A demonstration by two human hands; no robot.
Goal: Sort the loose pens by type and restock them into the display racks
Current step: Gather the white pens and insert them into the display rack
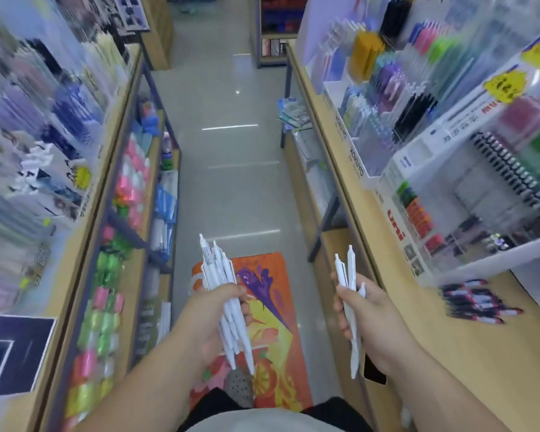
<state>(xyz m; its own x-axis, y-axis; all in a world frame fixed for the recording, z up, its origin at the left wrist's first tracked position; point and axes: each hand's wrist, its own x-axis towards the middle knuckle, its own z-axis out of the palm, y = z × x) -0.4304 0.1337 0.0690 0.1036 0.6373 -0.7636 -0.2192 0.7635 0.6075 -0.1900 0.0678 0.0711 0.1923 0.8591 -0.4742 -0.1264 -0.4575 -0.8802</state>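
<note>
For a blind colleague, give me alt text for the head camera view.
In a stationery aisle, the left hand grips a bundle of white pens, the right hand a smaller bunch. Dark pens lie loose on the right shelf.

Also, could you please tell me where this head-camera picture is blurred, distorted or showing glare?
Head view: the display racks on both sides smear with motion blur, worst at the far left; the left hand, the right hand and their white pens are fairly sharp; the wide-angle lens splays the shelves outward; bright streaks of reflected light lie on the glossy floor.
</note>
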